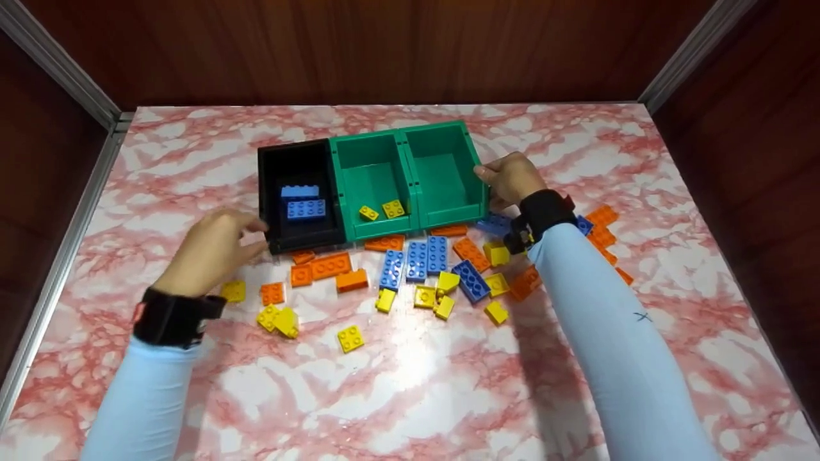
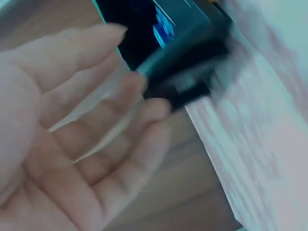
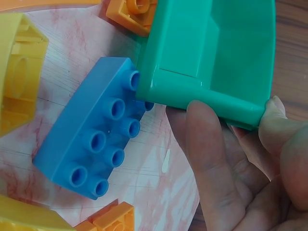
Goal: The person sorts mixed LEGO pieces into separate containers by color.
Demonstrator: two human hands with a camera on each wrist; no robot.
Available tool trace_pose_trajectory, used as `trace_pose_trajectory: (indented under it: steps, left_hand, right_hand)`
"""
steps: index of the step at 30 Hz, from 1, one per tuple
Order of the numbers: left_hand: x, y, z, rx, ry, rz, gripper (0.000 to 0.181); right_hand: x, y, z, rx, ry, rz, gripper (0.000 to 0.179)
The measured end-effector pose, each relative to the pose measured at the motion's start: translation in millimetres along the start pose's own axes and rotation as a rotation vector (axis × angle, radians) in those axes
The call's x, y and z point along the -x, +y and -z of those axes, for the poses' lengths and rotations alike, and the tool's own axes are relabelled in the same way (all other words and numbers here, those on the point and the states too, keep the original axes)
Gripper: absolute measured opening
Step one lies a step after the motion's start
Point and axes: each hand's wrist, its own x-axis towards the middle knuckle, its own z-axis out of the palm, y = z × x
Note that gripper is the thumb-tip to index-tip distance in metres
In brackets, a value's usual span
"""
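Observation:
A black bin (image 1: 301, 243) and two green bins stand side by side in a row. At the right end, my right hand (image 1: 512, 176) grips the outer wall of the right green bin (image 1: 451, 216), thumb at its rim and fingers against its outside in the right wrist view. My left hand (image 1: 214, 246) is beside the black bin's front left corner, fingers loosely bent and fingertips right at the edge. Two blue bricks (image 1: 306, 209) lie in the black bin. Two yellow bricks (image 1: 393, 209) lie in the middle green bin (image 1: 384, 227); the right one holds none.
Many loose orange, blue and yellow bricks lie in front of the bins, such as an orange brick (image 1: 330, 265) and a yellow brick (image 1: 350, 339). More orange bricks (image 1: 602, 224) lie beyond the right forearm. A wooden wall (image 1: 384, 51) stands behind the marbled table (image 1: 275, 403).

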Motion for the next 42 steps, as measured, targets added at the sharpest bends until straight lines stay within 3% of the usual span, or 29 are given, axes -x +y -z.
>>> trace_pose_trajectory:
  steps: [5,8,16,25,31,36,42]
  left_hand:
    - [18.4,-19.6,1.2,0.021,-0.150,0.100,0.036]
    - [28.6,-28.7,-2.5,0.039,-0.215,0.128,0.038]
    - [46.2,-43.4,-17.4,0.038,-0.248,0.089,0.034]
    - [37.7,-46.4,-27.1,0.023,-0.234,0.126,0.030]
    - [26.7,-38.6,-29.2,-0.017,-0.180,0.079,0.032]
    - [15.0,-18.5,-23.6,0.003,-0.085,0.015,0.032]
    - [-8.9,17.7,-14.4,0.010,-0.005,-0.125,0.030]
  right_hand:
    - [-0.7,1.1,-0.2,-0.017,0.021,0.008,0.047]
    - [-0.5,0.1,-0.4,-0.025,0.024,-0.004,0.047]
    - [-1.9,0.0,1.3,-0.009,0.011,-0.007,0.049]
    - [-6.7,2.5,0.4,-0.004,0.014,-0.027,0.049]
    - [-3.8,2.0,-0.1,-0.025,0.007,-0.003,0.050]
    - [-3.5,2.2,-1.5,-0.044,0.003,0.007,0.051]
    - [-3.8,2.0,-2.4,-0.062,-0.002,-0.017,0.051]
